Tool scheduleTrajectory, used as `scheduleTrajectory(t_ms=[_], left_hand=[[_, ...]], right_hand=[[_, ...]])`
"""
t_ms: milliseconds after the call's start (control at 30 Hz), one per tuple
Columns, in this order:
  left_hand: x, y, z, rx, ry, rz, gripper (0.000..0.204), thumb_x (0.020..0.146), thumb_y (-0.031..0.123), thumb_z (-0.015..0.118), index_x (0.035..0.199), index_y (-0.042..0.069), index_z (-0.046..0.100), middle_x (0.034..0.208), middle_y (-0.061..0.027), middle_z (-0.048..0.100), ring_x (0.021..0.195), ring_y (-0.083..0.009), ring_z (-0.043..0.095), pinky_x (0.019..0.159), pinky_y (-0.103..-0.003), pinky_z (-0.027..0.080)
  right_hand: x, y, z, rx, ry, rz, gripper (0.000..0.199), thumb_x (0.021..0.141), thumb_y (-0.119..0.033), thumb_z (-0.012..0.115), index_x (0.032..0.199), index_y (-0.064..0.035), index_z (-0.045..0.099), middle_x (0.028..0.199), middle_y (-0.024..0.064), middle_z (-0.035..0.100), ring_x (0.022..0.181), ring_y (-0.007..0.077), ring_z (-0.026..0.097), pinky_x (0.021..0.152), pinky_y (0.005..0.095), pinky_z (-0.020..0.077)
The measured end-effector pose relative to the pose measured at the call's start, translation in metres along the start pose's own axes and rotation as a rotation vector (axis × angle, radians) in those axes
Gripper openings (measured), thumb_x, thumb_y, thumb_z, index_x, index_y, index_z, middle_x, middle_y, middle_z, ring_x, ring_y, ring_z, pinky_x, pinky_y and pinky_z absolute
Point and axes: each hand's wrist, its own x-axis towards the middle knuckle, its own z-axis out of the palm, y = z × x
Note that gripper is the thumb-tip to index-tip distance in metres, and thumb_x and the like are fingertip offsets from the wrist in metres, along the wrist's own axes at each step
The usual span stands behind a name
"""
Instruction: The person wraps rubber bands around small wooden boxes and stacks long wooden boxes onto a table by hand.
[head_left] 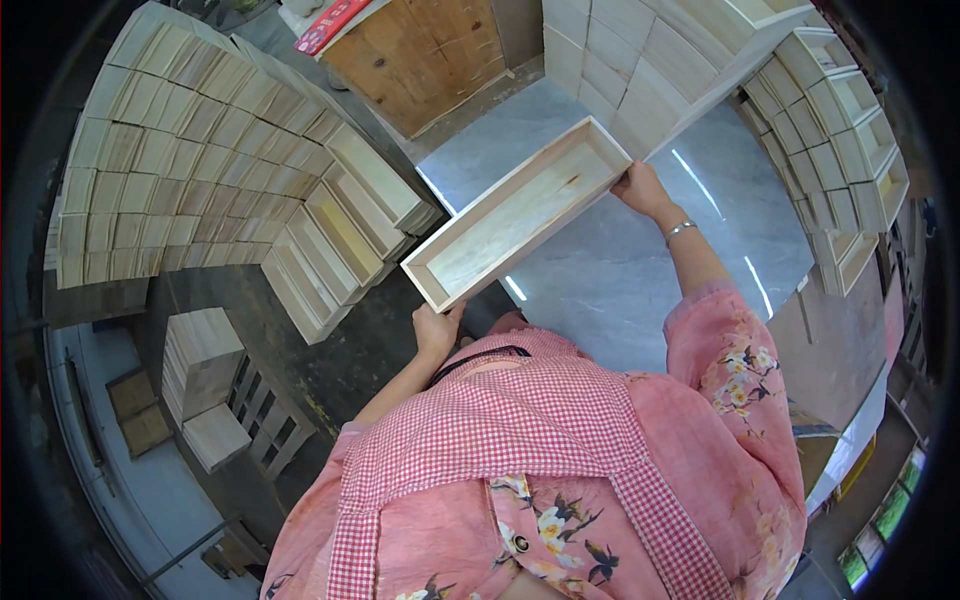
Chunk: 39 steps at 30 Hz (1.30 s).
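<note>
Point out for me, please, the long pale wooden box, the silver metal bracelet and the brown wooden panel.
Long pale wooden box (546, 232): head view, near long side.
Silver metal bracelet (681, 229): head view, its band.
Brown wooden panel (418, 62): head view, broad surface.

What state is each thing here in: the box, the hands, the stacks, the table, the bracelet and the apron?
Wooden box: open, held at both ends
Left hand: gripping the box's near end
Right hand: gripping its far end
Left stack: piled in rows
Right stack: piled up, some open sides showing
Table: partly covered
Bracelet: worn on right wrist
Apron: worn
</note>
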Motion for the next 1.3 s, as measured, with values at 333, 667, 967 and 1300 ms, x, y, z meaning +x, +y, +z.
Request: scheduleTrajectory(t_ms=[333, 667, 967, 1300], left_hand=[[0.016, 0.006, -0.012, 0.038, -0.064, 0.033, 0.029, 0.081, 0.03, 0.075, 0.093, 0.004, 0.075, 0.08, -0.0244, 0.068, 0.078, -0.0417, 0.068, 0.07, -0.049, 0.055], [0.098, -0.041, -0.062, 0.231, -0.539, 0.275, 0.02, 0.072, 0.021, 0.068, 0.081, 0.003, 0.071, 0.086, -0.0247, 0.069, 0.087, -0.0415, 0.067, 0.077, -0.05, 0.056], [0.243, -0.121, -0.058, 0.499, -0.143, 0.514, 0.055, 0.079, 0.035, 0.076, 0.12, 0.003, 0.059, 0.113, -0.0156, 0.066, 0.117, -0.0307, 0.057, 0.112, -0.056, 0.028], [0.299, -0.139, -0.03, 0.698, -0.418, 0.405, 0.025, 0.09, 0.013, 0.052, 0.111, 0.008, 0.066, 0.105, -0.0119, 0.072, 0.106, -0.0267, 0.067, 0.118, -0.057, 0.018]], right_hand=[[-0.026, -0.012, -0.021, 0.011, 0.05, -0.032, 0.026, 0.073, -0.006, 0.079, 0.099, -0.0015, 0.073, 0.089, 0.0168, 0.074, 0.084, 0.0265, 0.073, 0.073, 0.0349, 0.0556], [-0.062, 0.018, -0.013, -0.205, 0.17, 0.292, 0.026, 0.081, -0.019, 0.073, 0.098, -0.001, 0.068, 0.084, 0.0172, 0.071, 0.074, 0.0296, 0.068, 0.068, 0.0389, 0.053], [-0.314, -0.064, 0.109, -0.143, -0.021, 0.75, 0.025, 0.088, -0.029, 0.063, 0.089, -0.0063, 0.074, 0.076, 0.0088, 0.074, 0.071, 0.0191, 0.072, 0.068, 0.0367, 0.0556], [-0.394, -0.119, 0.215, 0.075, -0.267, 0.924, 0.044, 0.086, -0.047, 0.067, 0.11, -0.0112, 0.073, 0.1, 0.0127, 0.074, 0.097, 0.0289, 0.07, 0.084, 0.0373, 0.0541]])
